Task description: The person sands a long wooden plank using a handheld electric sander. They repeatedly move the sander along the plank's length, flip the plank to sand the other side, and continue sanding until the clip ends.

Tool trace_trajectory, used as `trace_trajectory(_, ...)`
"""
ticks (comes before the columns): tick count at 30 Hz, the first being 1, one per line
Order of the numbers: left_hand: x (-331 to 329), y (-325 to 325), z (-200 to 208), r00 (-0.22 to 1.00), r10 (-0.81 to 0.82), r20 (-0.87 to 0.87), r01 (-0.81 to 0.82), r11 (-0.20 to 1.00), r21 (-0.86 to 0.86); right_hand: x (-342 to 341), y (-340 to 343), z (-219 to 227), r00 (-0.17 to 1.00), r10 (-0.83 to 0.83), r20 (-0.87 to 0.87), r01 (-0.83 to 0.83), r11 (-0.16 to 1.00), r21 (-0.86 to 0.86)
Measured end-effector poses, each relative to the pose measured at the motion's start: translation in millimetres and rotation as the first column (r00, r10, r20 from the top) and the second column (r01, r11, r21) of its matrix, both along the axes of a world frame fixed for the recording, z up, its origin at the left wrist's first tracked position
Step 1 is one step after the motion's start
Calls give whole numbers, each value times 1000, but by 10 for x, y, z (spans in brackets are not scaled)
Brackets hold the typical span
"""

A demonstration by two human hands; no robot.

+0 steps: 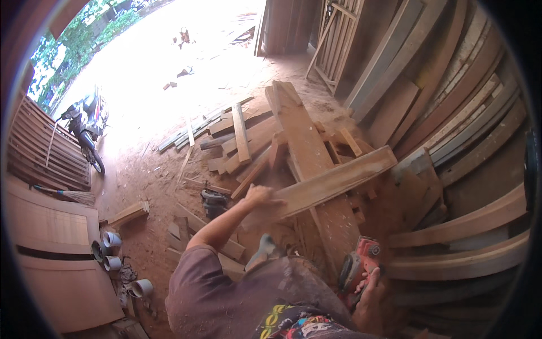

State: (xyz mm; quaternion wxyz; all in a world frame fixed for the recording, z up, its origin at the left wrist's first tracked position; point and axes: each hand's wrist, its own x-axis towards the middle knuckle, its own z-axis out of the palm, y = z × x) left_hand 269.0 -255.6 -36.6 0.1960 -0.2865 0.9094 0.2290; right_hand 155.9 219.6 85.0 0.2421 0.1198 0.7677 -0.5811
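Note:
My left hand is closed on the near left end of a pale wooden plank. The plank lies crosswise over a wider, dusty board that runs away from me. Low on the right, my right hand grips a red and black handheld power tool, a planer or belt sander; which of these I cannot tell. It is held tilted beside the near end of the wide board, apart from the plank. Part of the left hand's fingers is blurred against the wood.
Scrap boards lie heaped beyond the plank. A dark machine sits on the dusty ground near my left arm. Long timbers lean along the right. Several pots and door panels stand left, with a motorbike farther off.

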Motion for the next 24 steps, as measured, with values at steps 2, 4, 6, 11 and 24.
trace_trajectory(2,188,133,-56,961,267,-65,-210,866,454,42,-109,25,999,34,4,-34,999,17)
trace_trajectory(4,302,288,-191,910,413,-44,-268,666,696,83,-202,20,999,36,38,-35,999,-9)
trace_trajectory(6,330,470,-418,893,450,-17,-270,564,780,118,-288,73,997,52,61,-50,998,-37)
trace_trajectory(11,191,1247,-473,794,600,-97,-399,636,660,56,-396,152,977,183,108,-180,983,-37)
trace_trajectory(24,-271,2918,-571,445,890,-101,-619,387,684,-324,194,50,927,375,-34,-374,927,35)
